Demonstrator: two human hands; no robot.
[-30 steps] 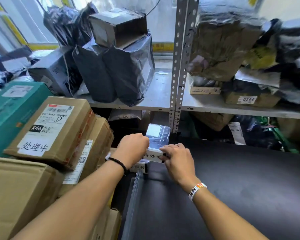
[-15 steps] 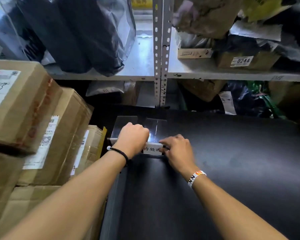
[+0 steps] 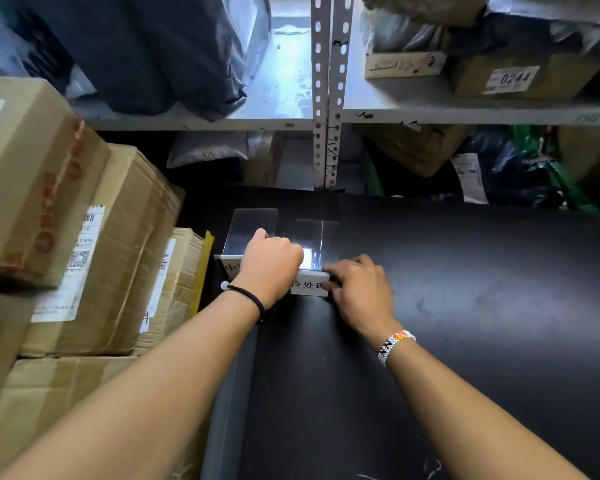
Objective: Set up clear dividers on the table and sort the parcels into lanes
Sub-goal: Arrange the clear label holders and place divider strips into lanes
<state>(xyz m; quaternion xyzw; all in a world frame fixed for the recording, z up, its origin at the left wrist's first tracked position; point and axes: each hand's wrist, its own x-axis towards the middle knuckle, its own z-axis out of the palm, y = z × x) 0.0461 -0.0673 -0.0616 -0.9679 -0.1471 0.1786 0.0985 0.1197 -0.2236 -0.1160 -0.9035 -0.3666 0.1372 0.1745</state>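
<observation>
Both clear dividers sit at the table's (image 3: 465,306) far-left corner, side by side. The left hand (image 3: 271,265) is curled tight over the left divider's (image 3: 250,225) front edge, thumb on the pane. The right hand (image 3: 359,289) pinches the end of the white label strip (image 3: 307,285) on the right divider (image 3: 321,237). Cardboard boxes (image 3: 118,254) crowd right up against the table's left edge, so it's tight there. Toward the table's right it's just open black top, and the shelf rack (image 3: 326,98) stands behind the table's far edge.
</observation>
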